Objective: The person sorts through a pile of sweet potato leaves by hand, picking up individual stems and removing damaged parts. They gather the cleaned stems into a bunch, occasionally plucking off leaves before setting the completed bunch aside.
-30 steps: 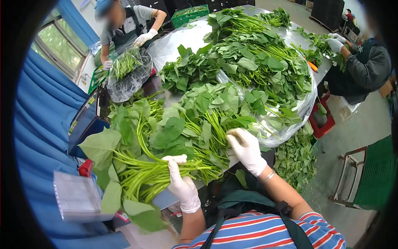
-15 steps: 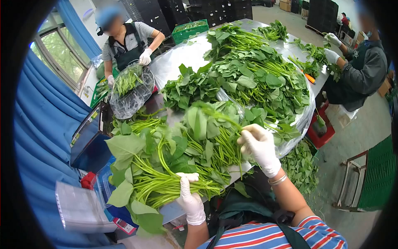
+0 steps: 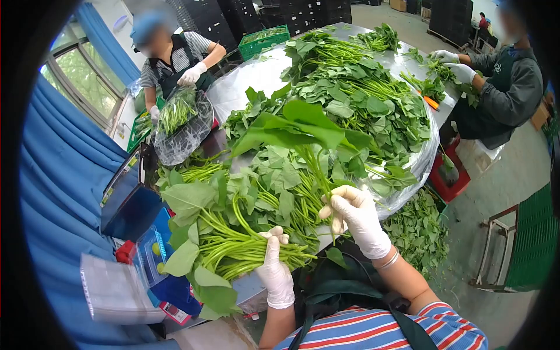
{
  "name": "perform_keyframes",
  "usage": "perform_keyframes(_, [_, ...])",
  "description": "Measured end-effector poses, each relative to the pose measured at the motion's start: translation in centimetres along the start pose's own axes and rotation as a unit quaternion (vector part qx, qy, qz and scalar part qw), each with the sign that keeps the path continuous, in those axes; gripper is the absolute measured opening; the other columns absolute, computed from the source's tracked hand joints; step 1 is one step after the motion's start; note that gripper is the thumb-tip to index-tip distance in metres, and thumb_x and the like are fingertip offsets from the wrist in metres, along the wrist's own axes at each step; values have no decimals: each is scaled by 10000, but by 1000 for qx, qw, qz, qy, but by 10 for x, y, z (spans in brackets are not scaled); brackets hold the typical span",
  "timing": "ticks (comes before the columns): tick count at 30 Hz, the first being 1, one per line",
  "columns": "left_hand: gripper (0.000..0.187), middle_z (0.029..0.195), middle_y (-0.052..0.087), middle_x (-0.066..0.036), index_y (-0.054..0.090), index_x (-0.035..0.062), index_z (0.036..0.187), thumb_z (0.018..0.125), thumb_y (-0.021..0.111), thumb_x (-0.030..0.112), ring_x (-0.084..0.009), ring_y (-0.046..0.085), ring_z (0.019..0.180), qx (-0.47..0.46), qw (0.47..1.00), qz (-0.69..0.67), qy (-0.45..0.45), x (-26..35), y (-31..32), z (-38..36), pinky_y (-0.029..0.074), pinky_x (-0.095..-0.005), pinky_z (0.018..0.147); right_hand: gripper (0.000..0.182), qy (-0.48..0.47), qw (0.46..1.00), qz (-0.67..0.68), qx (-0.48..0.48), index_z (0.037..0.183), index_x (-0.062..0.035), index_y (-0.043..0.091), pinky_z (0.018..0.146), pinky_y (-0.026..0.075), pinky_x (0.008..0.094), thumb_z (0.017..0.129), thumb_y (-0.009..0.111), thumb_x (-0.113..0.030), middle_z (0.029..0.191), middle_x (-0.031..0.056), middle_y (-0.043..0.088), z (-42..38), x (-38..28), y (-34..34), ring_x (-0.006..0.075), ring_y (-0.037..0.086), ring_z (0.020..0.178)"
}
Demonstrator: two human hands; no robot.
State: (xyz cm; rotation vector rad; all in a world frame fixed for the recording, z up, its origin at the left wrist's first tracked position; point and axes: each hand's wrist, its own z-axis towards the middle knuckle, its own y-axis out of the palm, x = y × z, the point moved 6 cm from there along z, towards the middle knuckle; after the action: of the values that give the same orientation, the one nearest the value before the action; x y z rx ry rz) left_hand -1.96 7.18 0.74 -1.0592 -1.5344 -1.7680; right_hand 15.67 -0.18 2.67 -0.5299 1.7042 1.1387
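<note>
Across the bench [image 3: 249, 284], from near edge towards far edge, spreads a leafy heap [image 3: 379, 105], soft and probably easily bruised. Over the near edge, the left hand [image 3: 275, 277] grips a thick stem bundle [image 3: 233, 248], likely light and bendy, best held close to the stem ends (a loose fist should do). The right hand [image 3: 363, 224] pinches a smaller sprig [image 3: 303, 125] low on its stems, leaves up, above that edge. Foliage hides the edge's left stretch; the pinched stems can't be counted.
</note>
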Motion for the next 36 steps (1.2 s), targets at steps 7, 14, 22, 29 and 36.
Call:
perform_keyframes(7, [98, 937, 584, -128, 524, 32, 929, 840, 553, 4, -153, 543, 748, -20, 999, 29, -20, -8, 8, -6, 455, -287, 739, 176, 27, 995, 96, -22, 945, -17, 550, 398, 370, 171, 890, 509, -179, 701, 80, 621, -12, 9, 4, 71, 475, 414])
perform_keyframes(14, [101, 848, 555, -84, 517, 25, 916, 836, 579, 30, -150, 500, 709, -43, 999, 20, -12, -18, 12, -10, 436, -295, 720, 209, 25, 992, 124, -16, 954, -17, 546, 410, 332, 153, 888, 518, -213, 691, 65, 606, -25, 10, 1, 60, 428, 403])
perform_keyframes(22, [365, 937, 543, -39, 513, 18, 1034, 752, 709, 140, -138, 521, 845, -77, 997, -5, -4, -25, 11, -22, 425, -275, 798, 170, -152, 914, -368, -74, 914, -16, 587, 509, 435, 210, 828, 609, -160, 670, 48, 612, -42, 0, 36, 75, 560, 559])
perform_keyframes(29, [348, 933, 541, -46, 513, 34, 1018, 747, 704, 142, -146, 523, 863, -63, 996, -37, -43, -23, 8, -21, 416, -266, 802, 163, -154, 925, -343, -51, 904, -49, 612, 476, 426, 221, 796, 648, -164, 638, 49, 608, -46, 7, 41, 89, 546, 502])
perform_keyframes(36, [418, 964, 545, -62, 498, 28, 1055, 705, 720, 84, -159, 539, 880, -89, 992, -55, -68, -31, 0, -22, 440, -290, 813, 182, -224, 863, -453, -26, 809, -79, 585, 457, 434, 239, 736, 703, -197, 628, 39, 604, -52, -9, 39, 145, 563, 486])
